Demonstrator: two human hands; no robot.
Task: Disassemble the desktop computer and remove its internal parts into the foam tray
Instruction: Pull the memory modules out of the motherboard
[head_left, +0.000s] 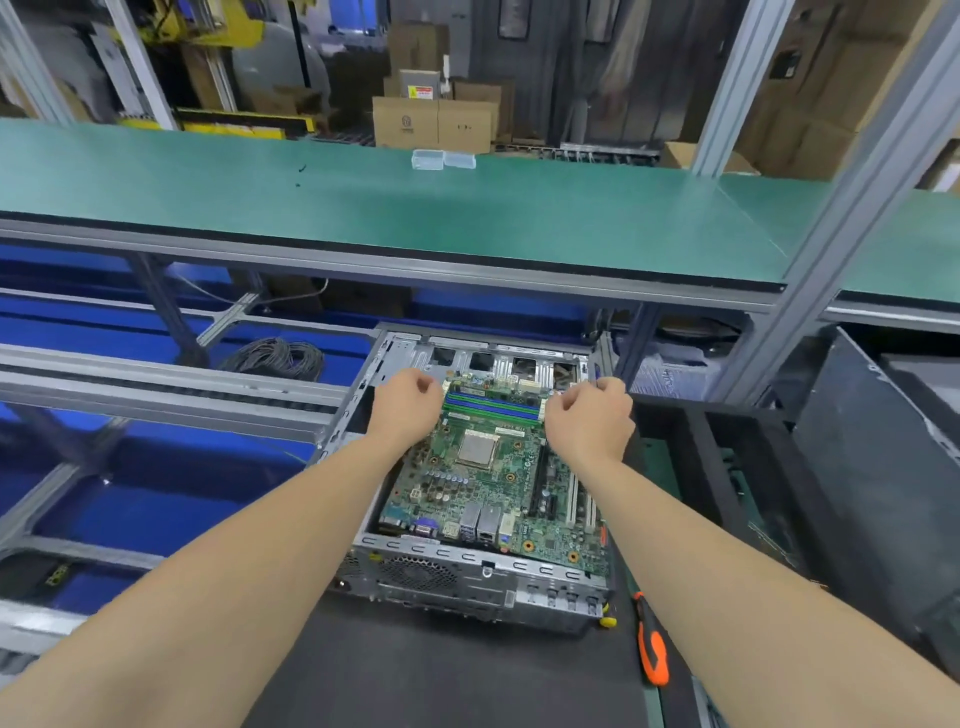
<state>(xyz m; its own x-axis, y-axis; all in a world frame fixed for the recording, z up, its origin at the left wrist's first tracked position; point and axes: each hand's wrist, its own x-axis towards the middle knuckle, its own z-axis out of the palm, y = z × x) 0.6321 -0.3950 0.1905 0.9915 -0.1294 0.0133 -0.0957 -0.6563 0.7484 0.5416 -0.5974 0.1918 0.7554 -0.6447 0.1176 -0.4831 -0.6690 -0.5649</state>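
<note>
Two grips sit at the far end of the motherboard (488, 478), which lies inside the open computer case (467, 577) on the dark surface (441, 675) in front of me. My left grip (410, 400) is at the 9 o'clock end of the memory slots (493, 405) and my right grip (589, 421) at their 3 o'clock end, both with fingers curled in. Whether they pinch anything or only press on it I cannot tell, since the knuckles hide the slot ends. The black foam tray (706, 447) stands just beside the case at 3 o'clock, and an orange-and-black screwdriver (652, 644) lies on the surface at 4 o'clock. A cable coil (275, 356) rests at 10 o'clock beyond the rails. At 12 o'clock a green shelf (363, 208) runs across above the case's far wall, carrying two clear plastic boxes (442, 159).
</note>
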